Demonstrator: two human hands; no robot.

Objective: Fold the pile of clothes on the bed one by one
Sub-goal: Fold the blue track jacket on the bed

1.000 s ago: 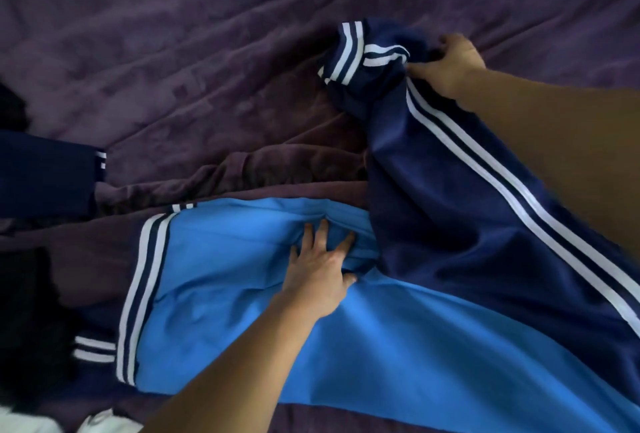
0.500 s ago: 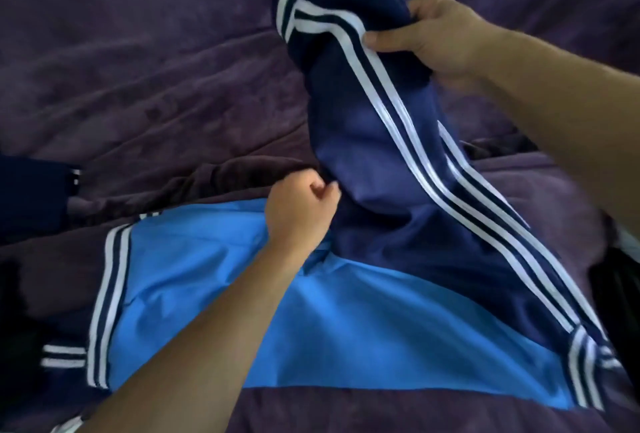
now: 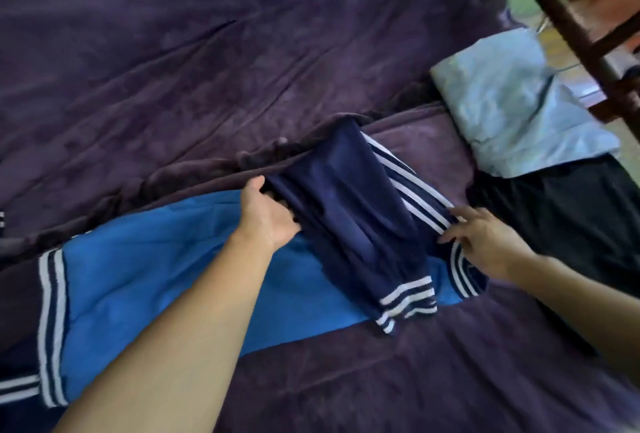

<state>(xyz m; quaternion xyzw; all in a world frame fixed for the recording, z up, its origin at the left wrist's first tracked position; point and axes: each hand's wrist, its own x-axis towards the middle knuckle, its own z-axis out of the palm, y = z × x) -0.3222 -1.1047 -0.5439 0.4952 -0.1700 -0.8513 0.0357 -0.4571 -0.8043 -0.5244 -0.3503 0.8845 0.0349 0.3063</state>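
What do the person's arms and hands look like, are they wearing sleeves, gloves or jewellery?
Both forearms are bare as far as the view shows, with no sleeve edge in sight. The left hand and right hand wear no gloves, and no watch, bracelet or ring shows.

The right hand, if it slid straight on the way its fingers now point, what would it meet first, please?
The right hand points up-left, with its fingertips already on the white stripes of the navy sleeve. Going straight on, it would press further across that sleeve, probably towards the left hand holding its far edge.
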